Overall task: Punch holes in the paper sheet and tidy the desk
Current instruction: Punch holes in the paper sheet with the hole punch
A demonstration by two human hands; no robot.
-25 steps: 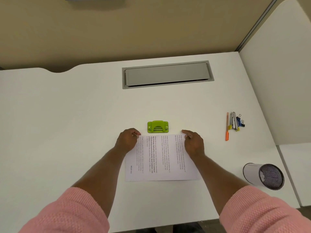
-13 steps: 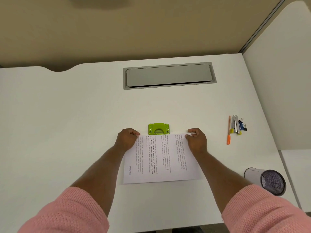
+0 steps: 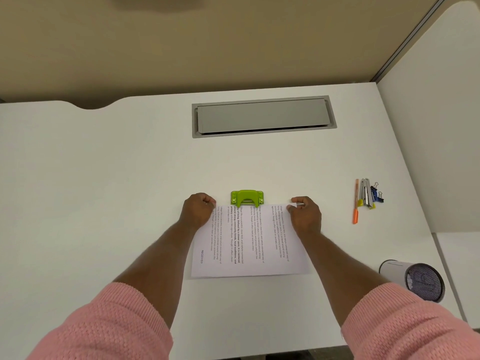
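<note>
A printed paper sheet [image 3: 249, 242] lies flat on the white desk [image 3: 104, 190], its far edge reaching into the mouth of a green hole punch [image 3: 246, 198]. My left hand [image 3: 198, 210] pinches the sheet's far left corner with curled fingers. The far right corner is pinched by my right hand [image 3: 305, 213]. Both hands sit level with the punch, one on each side of it.
An orange pen [image 3: 356, 203], a stapler [image 3: 365, 193] and blue binder clips [image 3: 377, 194] lie at the right. A mesh pen cup [image 3: 413, 279] lies on its side near the right front. A grey cable hatch [image 3: 263, 116] is set into the desk at the back.
Both hands slid the sheet away from me, so its far edge now sits in the punch's slot. The grips on the corners are unchanged.
</note>
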